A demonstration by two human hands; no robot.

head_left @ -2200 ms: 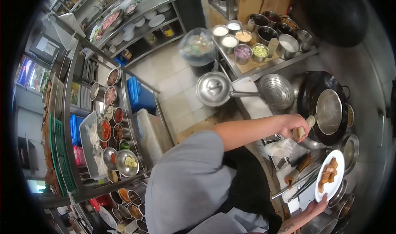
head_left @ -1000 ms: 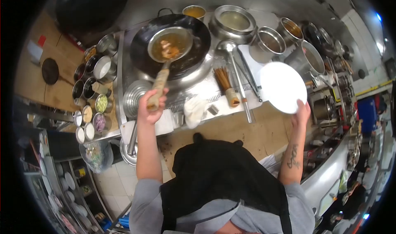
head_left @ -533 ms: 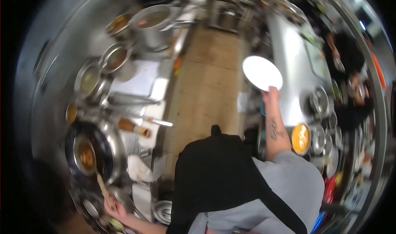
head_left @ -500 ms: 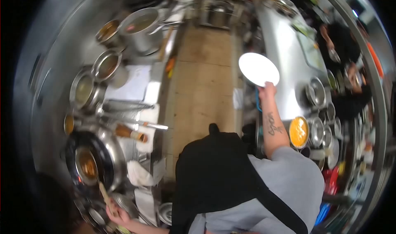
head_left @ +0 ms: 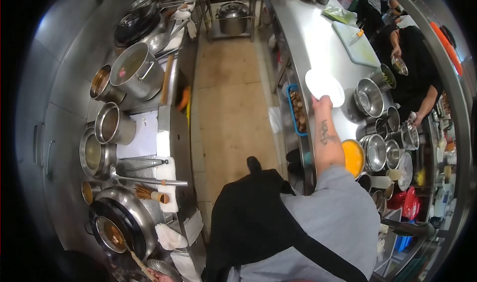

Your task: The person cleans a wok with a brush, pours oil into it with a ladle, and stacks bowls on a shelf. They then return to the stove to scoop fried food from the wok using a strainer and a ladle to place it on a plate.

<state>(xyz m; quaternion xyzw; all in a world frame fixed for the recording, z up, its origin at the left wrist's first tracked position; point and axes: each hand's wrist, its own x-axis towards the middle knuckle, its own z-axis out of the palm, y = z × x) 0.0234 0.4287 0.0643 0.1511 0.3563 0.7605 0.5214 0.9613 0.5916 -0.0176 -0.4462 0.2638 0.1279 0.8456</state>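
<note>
**Both grips closed: the right on a plate, the left on a strainer.**
The right grip [head_left: 322,102] pinches the near rim of a white plate [head_left: 325,85], which extends beyond the fingers above the steel worktop [head_left: 304,31]; contact between the two cannot be told. A metal bowl [head_left: 365,86] lies right of this grip. The left grip [head_left: 161,276], cut by the lower edge, encloses a wooden handle [head_left: 140,266]; beyond it, the mesh strainer [head_left: 105,227] with food pieces [head_left: 117,236] sits over the wok [head_left: 135,232].
</note>
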